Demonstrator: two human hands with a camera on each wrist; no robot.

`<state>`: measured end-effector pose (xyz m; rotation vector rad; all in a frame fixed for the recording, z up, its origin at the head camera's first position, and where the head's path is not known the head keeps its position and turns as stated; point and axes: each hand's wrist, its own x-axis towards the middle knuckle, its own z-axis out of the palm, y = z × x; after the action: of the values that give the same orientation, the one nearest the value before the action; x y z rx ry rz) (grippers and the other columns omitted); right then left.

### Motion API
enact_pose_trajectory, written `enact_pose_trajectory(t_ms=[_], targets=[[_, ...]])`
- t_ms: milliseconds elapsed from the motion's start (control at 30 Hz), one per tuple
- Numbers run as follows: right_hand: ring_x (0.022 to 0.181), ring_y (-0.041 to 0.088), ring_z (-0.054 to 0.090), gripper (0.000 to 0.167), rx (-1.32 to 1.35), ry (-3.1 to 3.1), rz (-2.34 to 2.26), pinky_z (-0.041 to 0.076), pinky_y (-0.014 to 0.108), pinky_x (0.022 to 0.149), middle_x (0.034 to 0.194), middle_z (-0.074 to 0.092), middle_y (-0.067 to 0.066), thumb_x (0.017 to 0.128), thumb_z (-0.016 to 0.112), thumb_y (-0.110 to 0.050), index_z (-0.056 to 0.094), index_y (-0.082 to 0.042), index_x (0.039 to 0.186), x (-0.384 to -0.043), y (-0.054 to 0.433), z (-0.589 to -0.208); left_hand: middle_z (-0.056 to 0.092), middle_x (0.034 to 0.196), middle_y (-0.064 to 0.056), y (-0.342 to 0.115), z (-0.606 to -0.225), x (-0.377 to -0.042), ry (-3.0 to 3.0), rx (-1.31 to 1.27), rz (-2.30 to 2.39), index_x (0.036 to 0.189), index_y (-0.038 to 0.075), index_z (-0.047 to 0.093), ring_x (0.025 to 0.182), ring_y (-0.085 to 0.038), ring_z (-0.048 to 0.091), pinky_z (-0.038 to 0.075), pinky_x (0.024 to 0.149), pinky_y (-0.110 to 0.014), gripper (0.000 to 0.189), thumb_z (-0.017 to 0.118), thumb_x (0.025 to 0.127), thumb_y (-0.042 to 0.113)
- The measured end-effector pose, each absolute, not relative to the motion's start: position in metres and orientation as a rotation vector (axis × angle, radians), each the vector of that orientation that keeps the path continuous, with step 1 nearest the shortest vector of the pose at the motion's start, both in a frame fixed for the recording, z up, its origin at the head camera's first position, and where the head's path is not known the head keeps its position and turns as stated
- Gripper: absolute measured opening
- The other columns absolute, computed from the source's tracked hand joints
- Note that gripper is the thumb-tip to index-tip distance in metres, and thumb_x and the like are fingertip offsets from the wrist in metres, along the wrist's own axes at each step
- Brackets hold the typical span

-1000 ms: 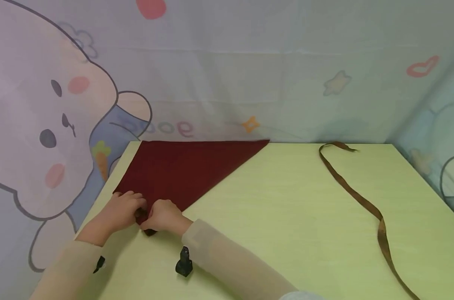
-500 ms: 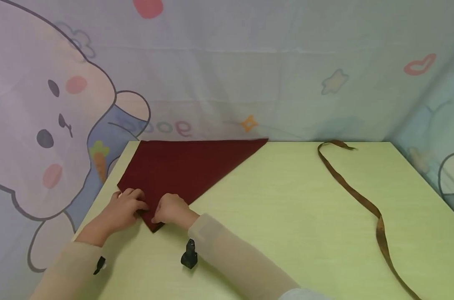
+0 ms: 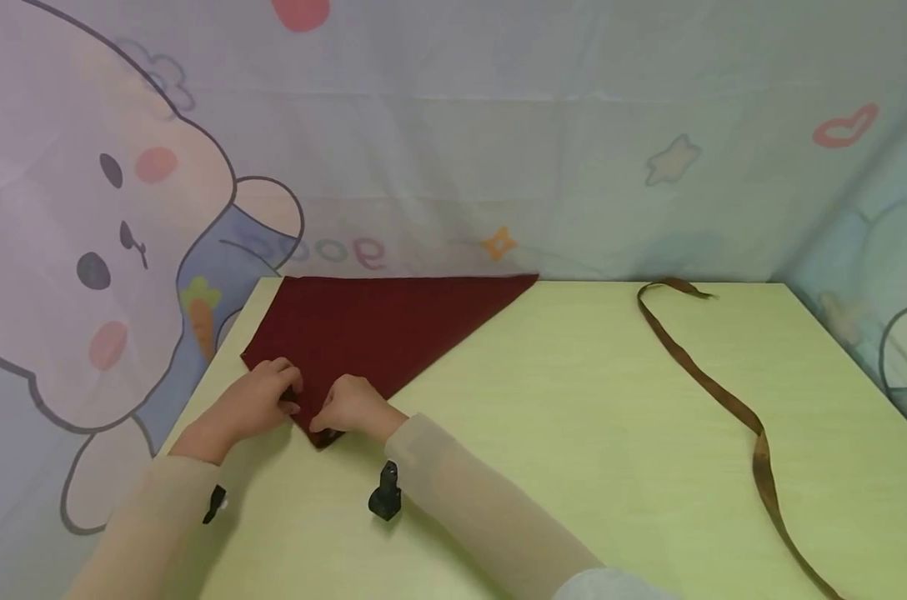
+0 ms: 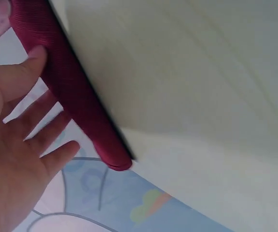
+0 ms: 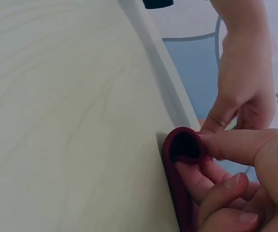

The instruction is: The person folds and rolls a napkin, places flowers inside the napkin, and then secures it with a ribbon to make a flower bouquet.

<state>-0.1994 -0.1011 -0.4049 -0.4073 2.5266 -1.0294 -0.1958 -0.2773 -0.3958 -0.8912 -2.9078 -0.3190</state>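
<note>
A dark red cloth (image 3: 371, 329) lies at the left back of the table, its long edge slanting to a point at the far side. Its near edge is rolled into a tube, plain in the left wrist view as a red roll (image 4: 76, 92). My left hand (image 3: 254, 404) holds this roll partway along, thumb on it and fingers beyond. At the near corner my right hand (image 3: 352, 407) pinches the roll's end between thumb and fingers. The right wrist view shows the hollow end of the cloth roll (image 5: 175, 186) against the right fingertips.
A long brown ribbon (image 3: 712, 390) winds down the right side of the pale yellow table (image 3: 558, 450). A printed cloth backdrop (image 3: 453, 150) stands right behind the table. Small black wrist devices (image 3: 384, 492) hang at both sleeves.
Both hands have shifted away from the person and a little to the right. The cloth's near edge has moved back with them as it is rolled up. The ribbon stays put.
</note>
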Motion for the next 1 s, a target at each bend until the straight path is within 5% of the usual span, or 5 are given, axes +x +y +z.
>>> enact_pose_trajectory(t_ms=[133,333,567,733,1000], targets=[[0.048,0.007,0.043,0.031,-0.380,2.518,-1.045,0.033,0.020,0.046,0.053,0.058,-0.006,0.080,0.079,-0.021,0.064,-0.011,0.054,-0.201,-0.096,-0.405,0.059,0.094,-0.010,-0.279,-0.396,-0.198,-2.935,-0.868,-0.382,0.087,0.002,0.068,0.091,-0.034,0.057,0.050,0.079,-0.047,0.009,0.071,0.081,-0.003],[0.052,0.006,0.044,0.027,-0.353,2.542,-1.084,0.034,0.020,0.047,0.056,0.055,-0.008,0.080,0.078,-0.017,0.064,-0.011,0.058,-0.201,-0.092,-0.407,0.061,0.098,-0.012,-0.279,-0.401,-0.204,-2.932,-0.946,-0.446,0.094,-0.002,0.067,0.094,-0.032,0.059,0.050,0.080,-0.044,0.031,0.057,0.069,-0.018],[0.040,0.006,0.025,0.051,-0.388,2.570,-1.138,0.020,0.020,0.041,0.040,0.033,-0.006,0.085,0.072,-0.020,0.044,-0.014,0.043,-0.195,-0.096,-0.408,0.061,0.088,-0.005,-0.274,-0.401,-0.205,-2.924,-0.944,-0.322,0.088,0.004,0.068,0.087,-0.026,0.060,0.051,0.078,-0.042,0.022,0.061,0.075,-0.013],[0.041,0.004,0.033,0.049,-0.373,2.647,-1.154,0.025,0.018,0.040,0.040,0.037,-0.009,0.077,0.081,-0.030,0.048,-0.015,0.044,-0.192,-0.099,-0.414,0.062,0.087,-0.004,-0.271,-0.398,-0.206,-2.972,-0.938,-0.268,0.088,0.006,0.068,0.082,-0.022,0.060,0.050,0.074,-0.041,0.020,0.063,0.078,-0.010],[0.043,0.005,0.040,0.038,-0.338,2.693,-1.172,0.031,0.018,0.041,0.043,0.045,-0.009,0.077,0.079,-0.023,0.057,-0.014,0.049,-0.194,-0.096,-0.418,0.064,0.100,-0.012,-0.277,-0.399,-0.208,-2.889,-0.842,-0.226,0.094,0.004,0.063,0.099,-0.033,0.060,0.045,0.083,-0.058,0.025,0.063,0.074,-0.010]])
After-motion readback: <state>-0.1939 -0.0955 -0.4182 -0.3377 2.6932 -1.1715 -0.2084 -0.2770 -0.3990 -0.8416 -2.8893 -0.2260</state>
